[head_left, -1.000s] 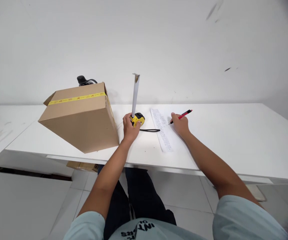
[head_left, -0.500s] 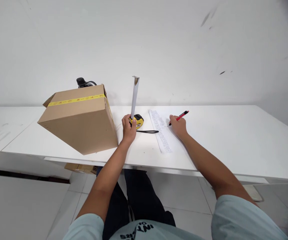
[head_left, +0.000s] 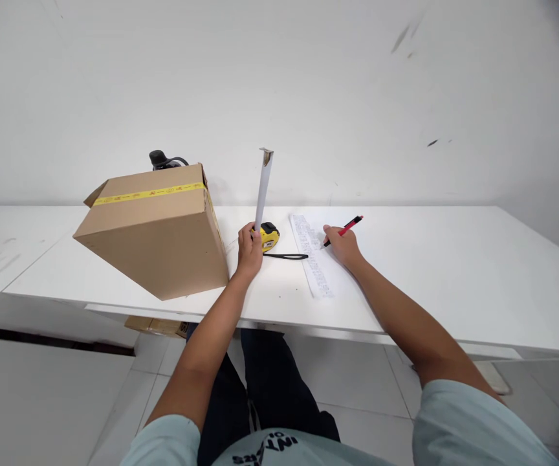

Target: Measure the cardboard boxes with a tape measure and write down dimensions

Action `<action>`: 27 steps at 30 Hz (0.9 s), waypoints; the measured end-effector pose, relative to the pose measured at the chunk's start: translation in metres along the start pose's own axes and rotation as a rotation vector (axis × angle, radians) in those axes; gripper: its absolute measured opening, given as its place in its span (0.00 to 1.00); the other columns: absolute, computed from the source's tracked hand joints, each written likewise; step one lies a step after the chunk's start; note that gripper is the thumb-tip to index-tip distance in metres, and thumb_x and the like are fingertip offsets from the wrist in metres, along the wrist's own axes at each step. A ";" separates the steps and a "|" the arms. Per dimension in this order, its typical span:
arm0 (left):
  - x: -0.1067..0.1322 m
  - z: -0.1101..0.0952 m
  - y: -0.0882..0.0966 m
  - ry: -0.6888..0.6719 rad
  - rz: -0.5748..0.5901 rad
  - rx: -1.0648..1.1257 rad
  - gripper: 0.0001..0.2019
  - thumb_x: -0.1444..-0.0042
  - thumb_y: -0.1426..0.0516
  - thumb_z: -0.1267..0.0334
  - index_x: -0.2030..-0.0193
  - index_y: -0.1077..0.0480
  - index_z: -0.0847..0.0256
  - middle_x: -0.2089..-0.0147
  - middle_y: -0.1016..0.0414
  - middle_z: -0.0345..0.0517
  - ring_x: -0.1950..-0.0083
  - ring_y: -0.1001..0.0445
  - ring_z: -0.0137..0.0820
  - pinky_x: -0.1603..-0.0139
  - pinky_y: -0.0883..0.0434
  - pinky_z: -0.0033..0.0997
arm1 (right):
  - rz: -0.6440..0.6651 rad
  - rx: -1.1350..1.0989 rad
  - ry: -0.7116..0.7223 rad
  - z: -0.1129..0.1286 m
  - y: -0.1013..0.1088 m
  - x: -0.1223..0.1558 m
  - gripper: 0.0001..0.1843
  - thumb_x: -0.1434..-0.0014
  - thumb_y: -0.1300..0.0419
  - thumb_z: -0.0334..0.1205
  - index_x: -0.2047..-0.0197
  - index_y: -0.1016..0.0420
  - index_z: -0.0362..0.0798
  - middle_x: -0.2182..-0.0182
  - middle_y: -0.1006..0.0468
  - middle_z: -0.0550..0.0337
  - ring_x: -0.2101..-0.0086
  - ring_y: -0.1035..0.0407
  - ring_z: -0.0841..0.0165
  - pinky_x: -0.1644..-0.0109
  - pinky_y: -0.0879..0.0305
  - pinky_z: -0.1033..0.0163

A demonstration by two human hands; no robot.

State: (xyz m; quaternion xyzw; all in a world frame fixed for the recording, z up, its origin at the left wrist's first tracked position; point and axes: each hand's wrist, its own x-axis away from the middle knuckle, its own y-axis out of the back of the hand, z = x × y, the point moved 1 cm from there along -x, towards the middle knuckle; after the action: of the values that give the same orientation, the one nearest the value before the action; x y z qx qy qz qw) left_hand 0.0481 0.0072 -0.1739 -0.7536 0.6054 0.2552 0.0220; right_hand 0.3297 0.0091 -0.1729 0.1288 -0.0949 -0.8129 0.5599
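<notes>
My left hand (head_left: 249, 249) is closed on a yellow and black tape measure (head_left: 270, 237) at the tabletop, just right of the cardboard box. Its blade (head_left: 263, 194) sticks up, with the metal hook at the top end. A black wrist strap (head_left: 286, 257) trails from it to the right, reaching the sheet. In my right hand (head_left: 345, 246) is a red and black pen (head_left: 350, 225), pinched with its tip down at the paper. The white sheet (head_left: 316, 275) carries dense handwriting and lies under my right hand.
A large cardboard box (head_left: 158, 236) with yellow tape stands on the white table (head_left: 454, 272) at left. Behind it shows a black bottle cap (head_left: 158, 158). A white wall (head_left: 279, 97) backs the table. Another cardboard box (head_left: 156, 325) is below the table.
My right hand and the pen have shifted slightly left over the sheet. The tape measure's blade has tipped a little to the right; my left hand still holds the case.
</notes>
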 end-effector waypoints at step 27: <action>-0.003 0.005 -0.001 0.047 -0.047 0.054 0.22 0.23 0.55 0.45 0.35 0.34 0.55 0.32 0.31 0.55 0.28 0.33 0.38 0.24 0.39 0.39 | -0.071 0.031 -0.035 -0.004 0.000 -0.003 0.25 0.39 0.41 0.56 0.80 0.28 0.49 0.80 0.28 0.60 0.70 0.35 0.67 0.61 0.37 0.61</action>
State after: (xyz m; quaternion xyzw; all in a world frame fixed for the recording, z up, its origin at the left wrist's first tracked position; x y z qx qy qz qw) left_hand 0.0473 0.0123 -0.1771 -0.7726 0.5944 0.2204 0.0338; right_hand 0.3317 0.0124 -0.1766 0.1266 -0.1129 -0.8327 0.5271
